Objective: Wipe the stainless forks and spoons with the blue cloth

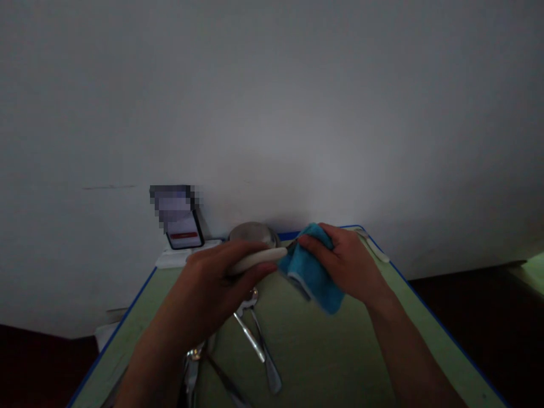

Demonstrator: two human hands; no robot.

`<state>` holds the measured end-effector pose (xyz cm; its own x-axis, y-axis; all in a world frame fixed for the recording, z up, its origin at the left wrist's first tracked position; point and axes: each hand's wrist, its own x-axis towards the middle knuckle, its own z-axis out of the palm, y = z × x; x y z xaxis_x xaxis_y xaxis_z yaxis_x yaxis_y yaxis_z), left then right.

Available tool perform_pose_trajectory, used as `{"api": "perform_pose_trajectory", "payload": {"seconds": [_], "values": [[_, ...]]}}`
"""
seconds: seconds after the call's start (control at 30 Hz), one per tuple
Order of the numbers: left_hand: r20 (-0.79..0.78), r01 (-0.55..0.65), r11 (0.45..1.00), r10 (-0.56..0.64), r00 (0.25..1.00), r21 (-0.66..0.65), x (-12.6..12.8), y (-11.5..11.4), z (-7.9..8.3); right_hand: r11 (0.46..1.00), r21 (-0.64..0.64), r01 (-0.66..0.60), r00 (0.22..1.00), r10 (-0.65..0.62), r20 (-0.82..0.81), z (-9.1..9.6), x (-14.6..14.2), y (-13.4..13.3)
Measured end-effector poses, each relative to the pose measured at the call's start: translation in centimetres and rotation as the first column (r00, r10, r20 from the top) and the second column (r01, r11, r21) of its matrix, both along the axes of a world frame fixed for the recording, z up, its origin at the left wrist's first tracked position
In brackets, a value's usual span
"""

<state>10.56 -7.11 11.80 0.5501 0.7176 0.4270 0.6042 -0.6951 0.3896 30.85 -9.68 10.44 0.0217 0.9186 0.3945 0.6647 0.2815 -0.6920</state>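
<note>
Gripping, left: the left hand (221,275) is closed on the smooth, white-handled utensil (260,259), held above the tabletop.
Gripping, right: the right hand (345,255) pinches a soft blue cloth (317,275) around the utensil's metal end; that end is mostly covered, so its shape cannot be told.
Handling at the cloth: in my judgement, good work calls for a firm hold on the handle, light pressure through the folded cloth, and strokes running outward from the handle. Cloth should stay between fingers and metal, as a hidden edge could be sharp.
Hands: two, both occupied.
Cloth: one.
White handles: two; one in the left hand, the other on a slender white-handled piece (377,247) near the far right edge of the tabletop.
Loose silver metal cutlery: at least four pieces, including a bright-handled one (254,341); the left forearm prevents a full count.
Round grey metal container: one (250,231), at the far edge.
Dark-framed phone: one (185,226), tilted back, on a flat white base (174,259).
Pale green tabletop with blue edging: one (340,357).
</note>
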Motion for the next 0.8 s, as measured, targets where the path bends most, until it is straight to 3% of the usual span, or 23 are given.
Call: {"api": "perform_pose_trajectory", "payload": {"seconds": [0.1, 0.17, 0.27, 0.37, 0.5, 0.6, 0.67, 0.73, 0.8], "values": [[0.034, -0.086, 0.995, 0.084, 0.996, 0.053, 0.6, -0.3, 0.2, 0.989, 0.052, 0.142, 0.976, -0.131, -0.175, -0.3, -0.6, 0.3], [0.043, -0.111, 0.991, 0.108, 0.993, 0.073, 0.6, -0.3, 0.3, 0.989, 0.025, 0.143, 0.958, -0.132, -0.254, -0.4, -0.7, 0.5], [0.021, -0.073, 0.996, 0.072, 0.997, 0.045, -0.1, 0.1, 0.4, 0.997, -0.069, -0.027, 0.972, 0.010, -0.235, -0.1, -0.1, 0.5], [-0.001, 0.020, 1.000, -0.020, 1.000, -0.010, -1.2, 0.7, 0.4, 0.966, -0.141, -0.217, 0.974, 0.204, -0.101, 0.3, 1.0, 0.1], [-0.036, 0.059, 0.991, -0.063, 0.997, -0.120, -1.8, 0.9, 0.5, 0.938, -0.180, -0.297, 0.951, 0.308, 0.035, 0.7, 1.7, -0.3], [-0.113, 0.082, 0.954, -0.119, 0.986, -0.289, -1.3, 0.4, 0.4, 0.989, -0.084, -0.123, 0.990, 0.128, 0.058, 0.6, 1.5, -0.1], [-0.115, 0.109, 0.918, -0.164, 0.980, -0.380, -0.6, 0.0, 0.1, 0.999, -0.012, 0.044, 0.997, -0.045, -0.067, 0.3, 0.8, 0.2], [-0.049, 0.147, 0.892, -0.185, 0.982, -0.427, 0.2, -0.4, -0.2, 0.985, -0.010, 0.172, 0.937, -0.167, -0.306, -0.4, -0.2, 0.5], [0.021, 0.184, 0.870, -0.197, 0.980, -0.458, 1.0, -0.6, -0.5, 0.973, -0.074, 0.220, 0.794, -0.223, -0.566, -1.2, -1.6, 0.8]]}}
